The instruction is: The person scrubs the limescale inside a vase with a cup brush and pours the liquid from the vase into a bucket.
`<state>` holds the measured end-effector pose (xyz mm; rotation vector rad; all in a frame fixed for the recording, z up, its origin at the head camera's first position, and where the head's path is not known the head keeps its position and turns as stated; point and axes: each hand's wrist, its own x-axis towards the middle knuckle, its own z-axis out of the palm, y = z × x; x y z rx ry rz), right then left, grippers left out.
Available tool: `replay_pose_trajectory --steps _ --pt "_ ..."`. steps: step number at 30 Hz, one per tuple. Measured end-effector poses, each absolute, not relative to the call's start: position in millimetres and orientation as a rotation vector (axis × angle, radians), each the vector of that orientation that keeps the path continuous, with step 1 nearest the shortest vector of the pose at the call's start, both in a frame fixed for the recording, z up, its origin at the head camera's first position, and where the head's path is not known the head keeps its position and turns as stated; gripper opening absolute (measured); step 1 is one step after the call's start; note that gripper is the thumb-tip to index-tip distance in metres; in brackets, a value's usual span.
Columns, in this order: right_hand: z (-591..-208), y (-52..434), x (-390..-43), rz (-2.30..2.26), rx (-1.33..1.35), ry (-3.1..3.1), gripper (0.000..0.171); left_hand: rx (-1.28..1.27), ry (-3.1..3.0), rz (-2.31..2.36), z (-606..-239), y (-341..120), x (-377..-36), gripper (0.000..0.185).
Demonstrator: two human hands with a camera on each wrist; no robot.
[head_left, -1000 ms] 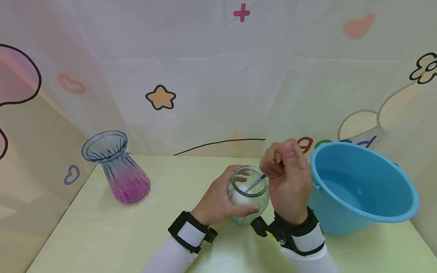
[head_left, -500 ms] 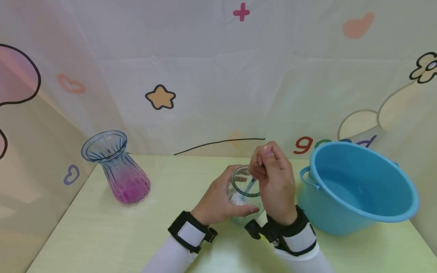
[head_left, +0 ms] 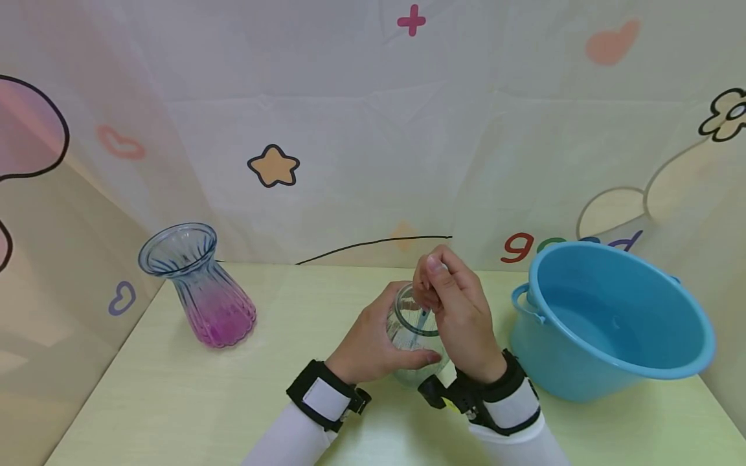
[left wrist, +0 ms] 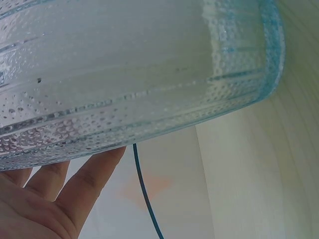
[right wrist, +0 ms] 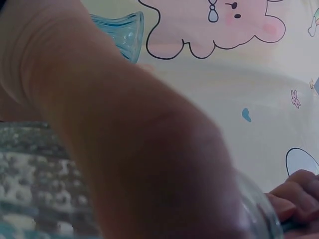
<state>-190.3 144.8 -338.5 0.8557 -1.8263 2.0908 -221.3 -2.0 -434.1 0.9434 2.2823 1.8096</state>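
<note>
Head view, "good" lettering (head_left: 527, 246), jar (head_left: 415, 336)

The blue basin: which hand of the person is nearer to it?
Right. The right hand is over the glass jar, just beside the blue basin; the left hand grips the jar's far side.

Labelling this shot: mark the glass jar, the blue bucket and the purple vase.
glass jar (head_left: 408, 333), head view, front wall below the rim
blue bucket (head_left: 583, 378), head view, outer wall
purple vase (head_left: 218, 317), head view, lower body
</note>
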Motion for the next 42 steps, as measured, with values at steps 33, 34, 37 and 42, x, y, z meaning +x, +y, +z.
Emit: replay_pose_trajectory --steps 33,34,37,42 --pt "-325 159 -179 2.184 0.942 -1.156 0.031 0.912 2.372 1.758 -434 -5 -219 0.088" --pt "-325 160 -178 2.175 0.948 -1.132 0.03 0.919 2.38 1.751 -434 -5 -220 0.088" --pt "-323 162 -175 2.15 0.978 -1.061 0.031 0.932 2.39 1.741 -434 -5 -221 0.087" --pt "-317 168 -172 2.143 0.987 -0.957 0.031 0.931 2.394 1.746 -435 -6 -222 0.088"
